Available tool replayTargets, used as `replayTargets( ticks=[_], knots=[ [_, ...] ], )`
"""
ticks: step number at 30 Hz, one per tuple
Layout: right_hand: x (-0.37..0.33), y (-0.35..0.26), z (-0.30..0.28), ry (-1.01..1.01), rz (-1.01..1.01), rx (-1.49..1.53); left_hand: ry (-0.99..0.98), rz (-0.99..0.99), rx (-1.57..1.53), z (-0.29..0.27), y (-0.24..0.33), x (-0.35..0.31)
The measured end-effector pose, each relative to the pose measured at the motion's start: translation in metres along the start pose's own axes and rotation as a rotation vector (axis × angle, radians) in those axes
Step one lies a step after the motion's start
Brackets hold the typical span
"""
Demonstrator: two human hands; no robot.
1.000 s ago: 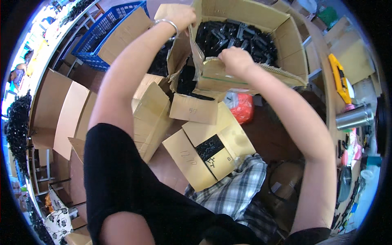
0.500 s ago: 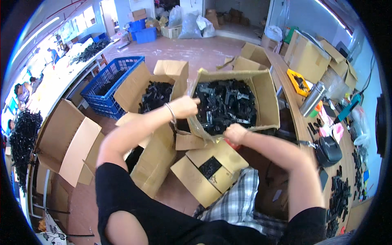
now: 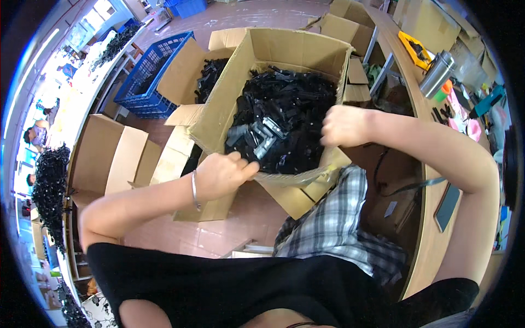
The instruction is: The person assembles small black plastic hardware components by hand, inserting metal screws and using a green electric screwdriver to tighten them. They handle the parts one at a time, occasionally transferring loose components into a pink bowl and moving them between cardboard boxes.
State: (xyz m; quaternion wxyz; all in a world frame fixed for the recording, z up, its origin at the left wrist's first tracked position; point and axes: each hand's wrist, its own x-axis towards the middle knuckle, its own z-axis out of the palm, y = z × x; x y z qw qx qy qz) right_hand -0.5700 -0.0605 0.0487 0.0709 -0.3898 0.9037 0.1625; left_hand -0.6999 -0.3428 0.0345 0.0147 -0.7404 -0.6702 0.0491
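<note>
A large open cardboard box [image 3: 284, 49] stands tilted toward me, filled with many small black plastic parts [image 3: 287, 93]. A few shiny grey-black pieces lie on top of the heap near its front. My left hand [image 3: 225, 171], with a bangle on the wrist, is closed on the box's near left edge. On the right side, my right hand [image 3: 345, 127] grips the box's rim with its fingers curled over. Beneath the box's near side sits a smaller carton [image 3: 292, 201], mostly hidden. Left of the big box is another open carton [image 3: 180, 92] with more black parts.
A blue plastic crate [image 3: 150, 101] stands at the far left. Nearer is an open carton [image 3: 104, 147]. The workbench [image 3: 407, 98] on the right bears a steel flask [image 3: 437, 74], a yellow tray [image 3: 414, 49] and a phone [image 3: 447, 206]. Black parts hang off the left table.
The big box has come nearer and changed its angle. My left hand has moved from its far left edge to the near left; my right hand has shifted from the near edge to the right side.
</note>
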Motion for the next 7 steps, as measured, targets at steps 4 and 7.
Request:
replayTargets(
  ticks=[4,7],
  knots=[
    [-0.013,-0.009,0.014,0.132,0.138,-0.128,0.106,-0.150,-0.007,-0.004,0.021,0.001],
    [-0.018,-0.023,0.015,0.227,0.336,-0.118,0.060,-0.115,0.071,-0.013,0.027,0.017]
  ],
)
